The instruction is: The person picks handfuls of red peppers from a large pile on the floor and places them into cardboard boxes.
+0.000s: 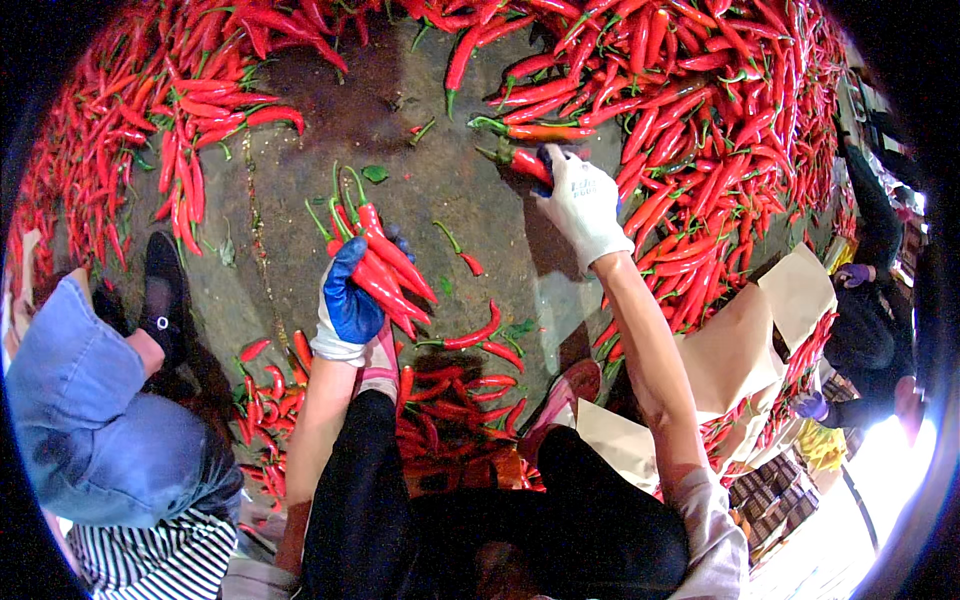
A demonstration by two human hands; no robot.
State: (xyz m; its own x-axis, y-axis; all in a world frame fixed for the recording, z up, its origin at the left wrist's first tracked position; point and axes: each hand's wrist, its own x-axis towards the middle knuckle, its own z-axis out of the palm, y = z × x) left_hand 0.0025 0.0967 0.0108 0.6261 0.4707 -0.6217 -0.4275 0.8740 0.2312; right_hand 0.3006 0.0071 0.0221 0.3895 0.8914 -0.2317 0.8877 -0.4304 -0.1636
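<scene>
My left hand [352, 300], in a white glove with a blue coated palm, holds a bunch of red chili peppers [390, 277], their green stems pointing away from me. To the right, my gloved right hand [581, 199] has its fingers on a single red chili pepper [531, 163] whose stem points left. That pepper lies beside the left edge of a large heap of red chilies [690, 150]. A small broken pepper [471, 264] with a long stem rests on the concrete floor [495, 217] between my hands.
Another chili heap [97, 150] spreads along the left. More chilies [442, 405] lie between my feet. At left crouches a person in a blue hood [97, 420]. Lined cartons [735, 360] of chilies stand at right, near another person with purple gloves [810, 406].
</scene>
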